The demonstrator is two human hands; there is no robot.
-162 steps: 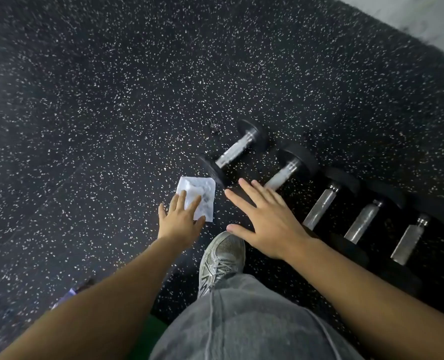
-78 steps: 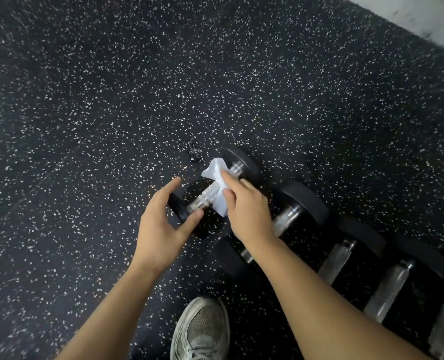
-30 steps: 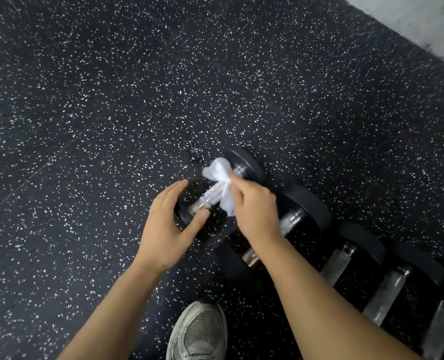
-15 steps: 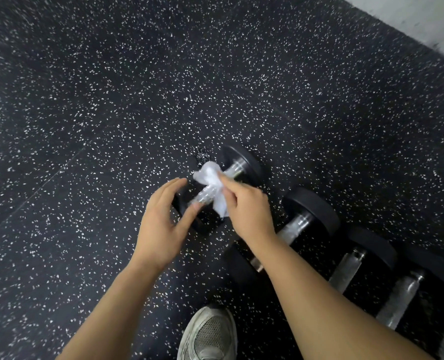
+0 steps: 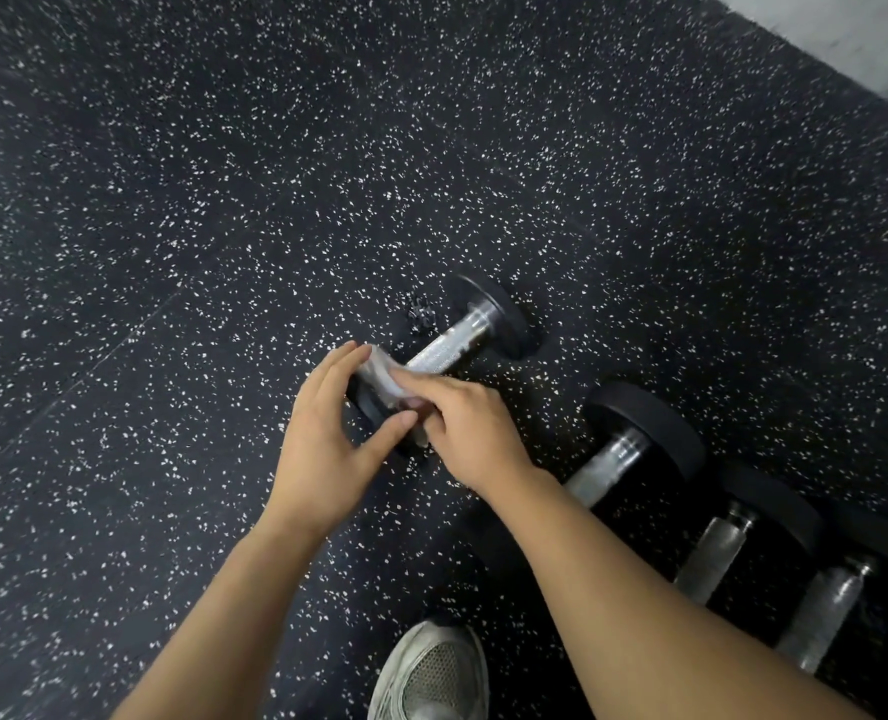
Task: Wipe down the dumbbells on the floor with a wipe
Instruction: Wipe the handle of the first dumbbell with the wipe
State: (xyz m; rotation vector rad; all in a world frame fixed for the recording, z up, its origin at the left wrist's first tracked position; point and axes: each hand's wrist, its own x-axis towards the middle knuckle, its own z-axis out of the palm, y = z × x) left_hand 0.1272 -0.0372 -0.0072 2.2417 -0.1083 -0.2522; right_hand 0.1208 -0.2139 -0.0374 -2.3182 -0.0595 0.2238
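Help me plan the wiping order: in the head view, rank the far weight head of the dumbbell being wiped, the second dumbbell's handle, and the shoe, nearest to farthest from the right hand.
From the right hand:
1. Far weight head, up and slightly right.
2. Second dumbbell's handle, to the right; close to the first, hard to separate.
3. Shoe, at the bottom edge, clearly farthest.

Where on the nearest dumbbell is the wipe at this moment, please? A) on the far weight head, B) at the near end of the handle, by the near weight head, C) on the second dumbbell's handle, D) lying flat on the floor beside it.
B: the wipe is pressed by the right hand at the near end of the first dumbbell, while the left hand cups that near head; the handle's far part is bare.
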